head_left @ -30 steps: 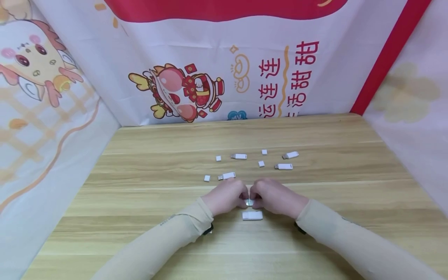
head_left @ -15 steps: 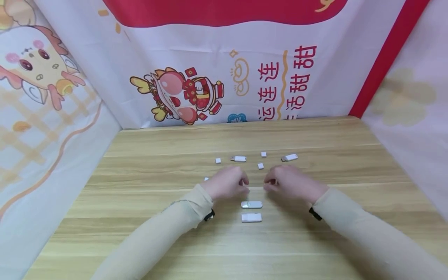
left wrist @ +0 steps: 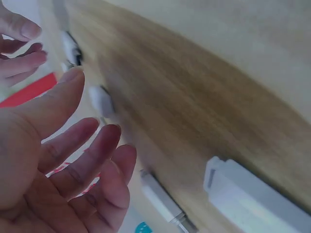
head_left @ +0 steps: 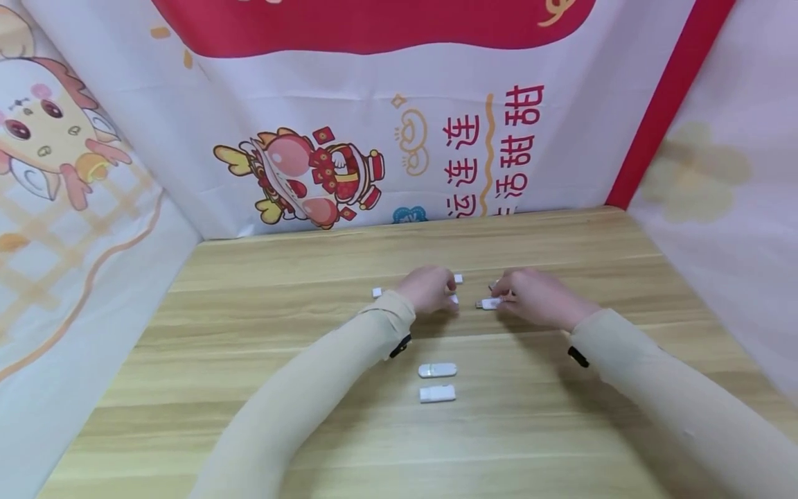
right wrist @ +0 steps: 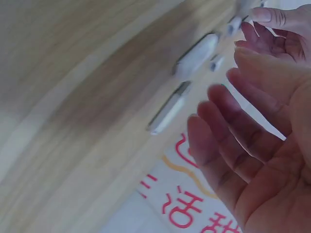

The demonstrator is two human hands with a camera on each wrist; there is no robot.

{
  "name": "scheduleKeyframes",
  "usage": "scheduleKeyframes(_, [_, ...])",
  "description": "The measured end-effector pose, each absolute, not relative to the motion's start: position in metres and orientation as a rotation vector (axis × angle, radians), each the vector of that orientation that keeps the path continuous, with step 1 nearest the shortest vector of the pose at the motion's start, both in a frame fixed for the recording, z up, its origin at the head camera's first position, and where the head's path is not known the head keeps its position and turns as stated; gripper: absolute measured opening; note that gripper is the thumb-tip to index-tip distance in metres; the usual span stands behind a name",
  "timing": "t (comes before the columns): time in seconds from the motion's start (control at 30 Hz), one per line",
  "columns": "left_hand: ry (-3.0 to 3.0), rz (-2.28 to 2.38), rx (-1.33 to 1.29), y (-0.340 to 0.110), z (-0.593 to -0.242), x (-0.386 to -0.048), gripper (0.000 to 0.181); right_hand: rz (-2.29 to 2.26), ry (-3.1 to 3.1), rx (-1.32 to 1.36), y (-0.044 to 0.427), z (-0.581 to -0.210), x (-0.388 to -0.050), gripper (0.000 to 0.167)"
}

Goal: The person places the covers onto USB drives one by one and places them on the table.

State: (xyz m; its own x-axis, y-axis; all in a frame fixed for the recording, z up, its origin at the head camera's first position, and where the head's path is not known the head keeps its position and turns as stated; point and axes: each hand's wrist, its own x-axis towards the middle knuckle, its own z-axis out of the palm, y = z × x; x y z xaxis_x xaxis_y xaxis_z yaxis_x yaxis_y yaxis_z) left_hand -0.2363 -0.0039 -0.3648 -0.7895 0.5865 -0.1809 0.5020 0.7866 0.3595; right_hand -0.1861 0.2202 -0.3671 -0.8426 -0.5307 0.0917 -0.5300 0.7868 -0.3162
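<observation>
In the head view my left hand hovers over a small white cap, thumb and fingers apart around it. The left wrist view shows the left hand's fingers loosely bent with nothing between them. My right hand is over a white USB stick whose metal plug points left. In the right wrist view the right hand has parted, gently bent fingers near that USB stick; contact is unclear. A second uncapped USB stick lies beside it, mostly hidden by the right hand in the head view.
Nearer on the wooden table lie a rounded USB stick and a rectangular capped one, side by side. More loose caps lie farther back, one at the left and one behind. A printed cloth hangs behind.
Both hands have let go of the rounded USB stick, which now lies on the table. They have moved forward, the right hand also rightward, to the loose cap and uncapped stick.
</observation>
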Motion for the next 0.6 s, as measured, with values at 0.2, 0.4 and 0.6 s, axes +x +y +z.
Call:
scheduleKeyframes(0.2, [2.682, 0.422, 0.798, -0.002, -0.371, -0.245, 0.022, -0.527, 2.964, -0.888, 0.22, -0.377, -0.194, 0.022])
scheduleKeyframes(0.4, [2.68, 0.471, 0.856, -0.004, -0.383, -0.252, 0.011, -0.502, 2.944, -0.871, 0.218, -0.385, -0.2, 0.02])
scheduleKeyframes(0.6, [2.659, 0.482, 0.901, -0.003, -0.388, -0.255, 0.008, -0.478, 2.949, -0.868, 0.218, -0.391, -0.202, 0.012])
